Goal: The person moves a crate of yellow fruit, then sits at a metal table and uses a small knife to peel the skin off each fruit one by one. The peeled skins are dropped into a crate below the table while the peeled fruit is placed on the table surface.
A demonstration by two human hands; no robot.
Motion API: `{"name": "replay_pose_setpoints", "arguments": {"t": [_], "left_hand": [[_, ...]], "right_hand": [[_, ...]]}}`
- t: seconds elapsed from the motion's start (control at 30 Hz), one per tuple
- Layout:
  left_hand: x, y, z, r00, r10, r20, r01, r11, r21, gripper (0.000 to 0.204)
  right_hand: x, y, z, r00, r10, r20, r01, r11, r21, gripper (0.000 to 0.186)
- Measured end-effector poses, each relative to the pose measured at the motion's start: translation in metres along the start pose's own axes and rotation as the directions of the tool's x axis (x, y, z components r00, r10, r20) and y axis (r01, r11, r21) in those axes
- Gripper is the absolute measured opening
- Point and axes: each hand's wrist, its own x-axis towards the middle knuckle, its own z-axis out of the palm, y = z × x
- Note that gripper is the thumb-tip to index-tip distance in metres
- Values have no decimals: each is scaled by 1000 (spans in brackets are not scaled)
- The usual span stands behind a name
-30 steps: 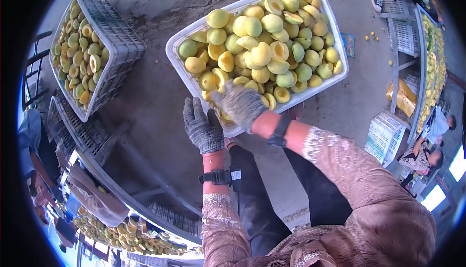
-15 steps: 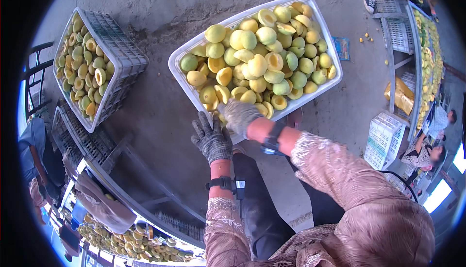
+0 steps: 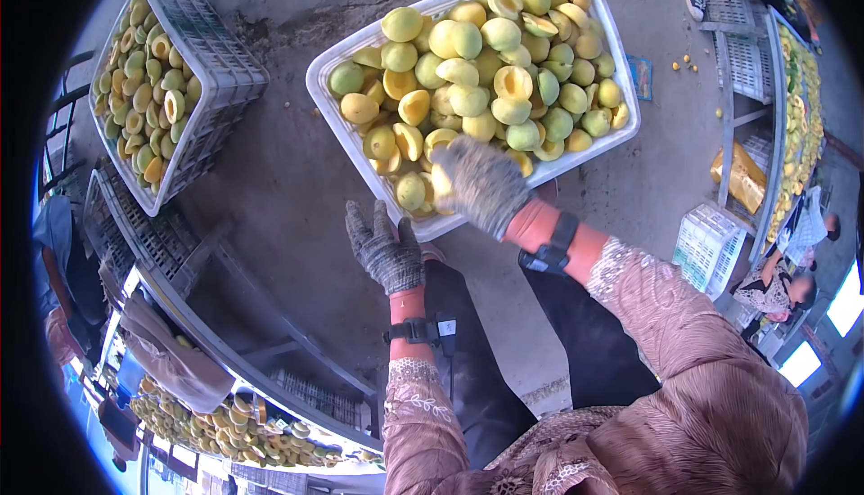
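Note:
A white plastic crate (image 3: 335,148) heaped with yellow-green peach halves (image 3: 468,99) stands on the floor in front of me. Several halves show hollow orange middles where the pit was. My right hand (image 3: 486,187), in a grey knit glove, is over the crate's near side, its fingers curled against a blurred yellow peach half (image 3: 441,185). My left hand (image 3: 387,247), gloved alike, hovers just outside the near left corner with fingers spread, holding nothing.
Another crate (image 3: 202,72) full of fruit halves stands at the left, tilted in view. Tables with fruit run along the lower left (image 3: 243,436) and far right (image 3: 799,117). A white basket (image 3: 709,247) and a yellow bag (image 3: 742,178) are at the right. Other people are at both sides.
My right hand has moved right and slightly up, off the near left corner, baring fruit there. My left hand has drawn slightly left and its fingers stay spread. The whole view has shifted a little.

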Motion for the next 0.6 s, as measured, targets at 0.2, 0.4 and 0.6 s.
{"name": "replay_pose_setpoints", "arguments": {"t": [0.2, 0.4, 0.6], "left_hand": [[2, -11, 1, 994, 52, 93, -44, 995, -89, 47], [10, -8, 14, 973, 45, 228, -45, 999, -7, 47], [24, 6, 6, 950, -62, 307, 19, 990, 142, 52]], "right_hand": [[-18, -16, 76, 983, 1, 182, -22, 994, 111, 30], [-7, -2, 100, 949, 112, 295, -140, 987, 74, 18], [21, -13, 54, 941, 189, 279, -224, 970, 98, 25]]}}
